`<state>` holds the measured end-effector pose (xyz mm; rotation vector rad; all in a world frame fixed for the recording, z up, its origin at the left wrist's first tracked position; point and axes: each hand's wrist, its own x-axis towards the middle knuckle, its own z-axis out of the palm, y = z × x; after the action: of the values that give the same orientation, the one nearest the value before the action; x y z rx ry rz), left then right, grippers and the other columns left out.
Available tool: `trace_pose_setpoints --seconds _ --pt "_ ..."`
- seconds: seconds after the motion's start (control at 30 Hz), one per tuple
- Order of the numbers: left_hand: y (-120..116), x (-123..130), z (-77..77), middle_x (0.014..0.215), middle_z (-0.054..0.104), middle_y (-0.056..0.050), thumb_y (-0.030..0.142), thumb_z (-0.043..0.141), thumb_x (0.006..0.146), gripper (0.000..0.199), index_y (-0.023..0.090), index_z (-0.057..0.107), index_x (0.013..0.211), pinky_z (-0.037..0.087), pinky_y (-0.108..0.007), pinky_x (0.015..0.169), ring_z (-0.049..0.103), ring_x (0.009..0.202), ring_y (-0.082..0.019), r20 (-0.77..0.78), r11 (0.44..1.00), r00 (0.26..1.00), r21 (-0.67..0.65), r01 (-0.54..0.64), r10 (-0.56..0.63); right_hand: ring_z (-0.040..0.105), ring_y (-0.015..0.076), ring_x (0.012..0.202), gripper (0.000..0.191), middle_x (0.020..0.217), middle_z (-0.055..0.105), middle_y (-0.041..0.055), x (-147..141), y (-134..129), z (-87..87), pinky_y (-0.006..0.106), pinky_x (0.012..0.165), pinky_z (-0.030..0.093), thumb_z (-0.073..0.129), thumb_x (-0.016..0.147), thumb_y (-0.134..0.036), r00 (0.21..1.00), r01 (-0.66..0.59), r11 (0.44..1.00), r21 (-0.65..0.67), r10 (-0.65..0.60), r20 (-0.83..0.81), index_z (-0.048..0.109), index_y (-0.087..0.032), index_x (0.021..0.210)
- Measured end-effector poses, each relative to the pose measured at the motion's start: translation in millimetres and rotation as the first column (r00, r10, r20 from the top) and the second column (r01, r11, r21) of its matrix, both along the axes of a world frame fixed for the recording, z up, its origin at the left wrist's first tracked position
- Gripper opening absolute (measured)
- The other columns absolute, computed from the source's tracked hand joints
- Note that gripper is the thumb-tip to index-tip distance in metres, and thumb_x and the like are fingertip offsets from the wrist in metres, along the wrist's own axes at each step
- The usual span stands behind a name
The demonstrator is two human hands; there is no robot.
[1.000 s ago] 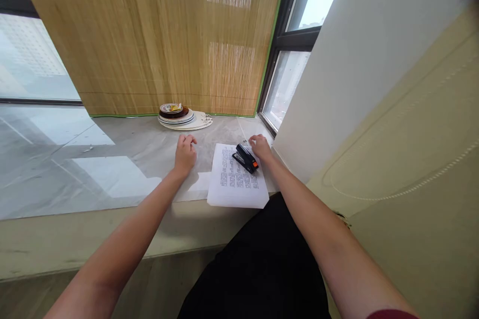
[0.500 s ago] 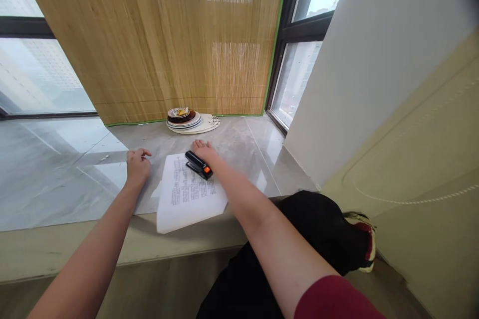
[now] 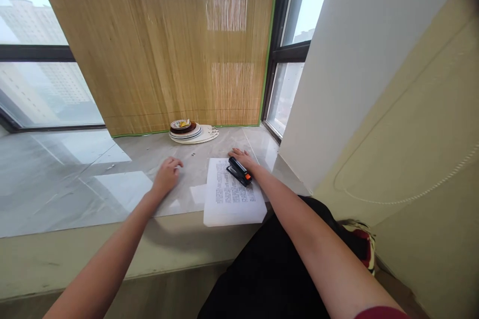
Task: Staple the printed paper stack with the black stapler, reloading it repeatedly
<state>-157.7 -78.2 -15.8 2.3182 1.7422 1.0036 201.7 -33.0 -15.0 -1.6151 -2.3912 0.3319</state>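
Printed sheets of paper (image 3: 220,214) lie on the grey stone ledge, their near edge jutting past the front of it. A black stapler (image 3: 238,171) with an orange patch rests on the upper right of the paper. My right hand (image 3: 243,158) is open beside the stapler, palm down, with its fingers stretched out at the paper's far right corner. Whether its wrist touches the stapler, I cannot tell. On the bare stone left of the paper is my left hand (image 3: 168,175), its fingers loosely bent and apart, with nothing in them.
Against the bamboo blind (image 3: 160,60) stands a stack of plates (image 3: 186,134), with an oval plate (image 3: 209,133) under it. Windows flank the blind, and a wall (image 3: 325,84) bounds the ledge (image 3: 93,204) on the right. A beaded cord (image 3: 396,203) hangs there.
The paper and stapler have slid to the right along the ledge together with my right hand. My left hand has also shifted right. The camera view has tilted a little.
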Motion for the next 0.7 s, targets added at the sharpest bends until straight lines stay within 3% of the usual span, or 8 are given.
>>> trace_pose_setpoints --seconds 0.07,0.13,0.23,0.3,0.4,0.5,0.6,0.7 --pt "-4 45 -1.5 0.115 0.071 -0.012 0.010 0.049 0.083 0.027 0.023 0.069 0.096 0.052 -0.047 0.117 0.068 0.117 -0.029 0.013 0.978 0.980 -0.069 0.198 -0.197 0.036 0.0253 0.168 0.048 0.177 0.044 0.0147 10 0 3.2 0.053 0.136 0.026 0.048 0.109 -0.016 0.999 0.032 0.999 0.022 -0.032 -0.043 0.061 -0.022 0.154" --pt "-6 84 -4.9 0.134 0.072 -0.011 0.018 0.050 0.093 0.031 0.023 0.070 0.115 0.046 -0.048 0.126 0.064 0.134 -0.027 0.006 0.918 0.923 -0.100 0.383 -0.384 0.039 0.0222 0.165 0.050 0.173 0.049 0.0145 14 -1 8.0 0.047 0.135 0.028 0.045 0.108 -0.014 0.991 0.089 0.994 0.065 -0.082 -0.105 0.059 -0.020 0.155" --pt "-5 115 -11.4 0.153 0.065 -0.013 0.035 0.057 0.100 0.033 0.023 0.069 0.129 0.041 -0.051 0.130 0.058 0.146 -0.029 -0.066 0.868 0.873 -0.166 0.468 -0.483 0.062 0.0221 0.142 0.045 0.147 0.070 0.0165 21 -12 14.0 0.038 0.120 0.045 0.033 0.113 -0.022 0.968 0.176 0.981 0.085 -0.157 -0.194 0.069 -0.014 0.140" --pt "-2 118 -15.0 0.154 0.064 -0.015 0.044 0.062 0.100 0.037 0.023 0.068 0.130 0.042 -0.053 0.129 0.058 0.146 -0.032 -0.112 0.874 0.873 -0.180 0.452 -0.475 0.074 0.0216 0.113 0.049 0.119 0.080 0.0119 27 -26 14.1 0.032 0.099 0.055 0.031 0.116 -0.038 0.958 0.184 0.982 0.049 -0.169 -0.231 0.075 -0.016 0.119" --pt "2 114 -18.4 0.149 0.065 -0.015 0.050 0.064 0.100 0.041 0.022 0.068 0.129 0.044 -0.053 0.126 0.060 0.142 -0.033 -0.126 0.886 0.881 -0.153 0.437 -0.456 0.075 0.0217 0.093 0.041 0.103 0.080 0.0061 32 -54 8.5 0.029 0.081 0.056 0.066 0.101 -0.059 0.951 0.111 0.994 0.016 -0.102 -0.293 0.075 -0.019 0.106" --pt "5 111 -21.0 0.145 0.066 -0.015 0.050 0.066 0.099 0.039 0.022 0.069 0.126 0.043 -0.054 0.125 0.060 0.139 -0.033 -0.092 0.879 0.878 -0.137 0.456 -0.470 0.075 0.0257 0.102 0.034 0.110 0.081 0.0066 31 -73 3.0 0.032 0.090 0.056 0.090 0.081 -0.039 0.927 0.051 0.997 0.065 -0.023 -0.375 0.076 -0.021 0.107" --pt "9 110 -24.3 0.143 0.067 -0.016 0.052 0.070 0.097 0.044 0.020 0.068 0.128 0.045 -0.056 0.123 0.061 0.137 -0.036 -0.071 0.882 0.884 -0.134 0.451 -0.462 0.076 0.0274 0.110 0.032 0.115 0.083 0.0057 26 -75 1.5 0.036 0.101 0.056 0.084 0.081 -0.019 0.887 0.054 0.992 0.118 0.007 -0.462 0.079 -0.023 0.112" --pt "12 109 -26.9 0.143 0.067 -0.017 0.053 0.073 0.095 0.054 0.019 0.064 0.136 0.049 -0.057 0.118 0.063 0.135 -0.037 -0.071 0.888 0.889 -0.132 0.441 -0.452 0.078 0.0272 0.113 0.040 0.117 0.085 0.0020 22 -70 0.6 0.037 0.106 0.056 0.082 0.079 -0.012 0.839 0.035 0.988 0.153 0.053 -0.541 0.082 -0.027 0.116"
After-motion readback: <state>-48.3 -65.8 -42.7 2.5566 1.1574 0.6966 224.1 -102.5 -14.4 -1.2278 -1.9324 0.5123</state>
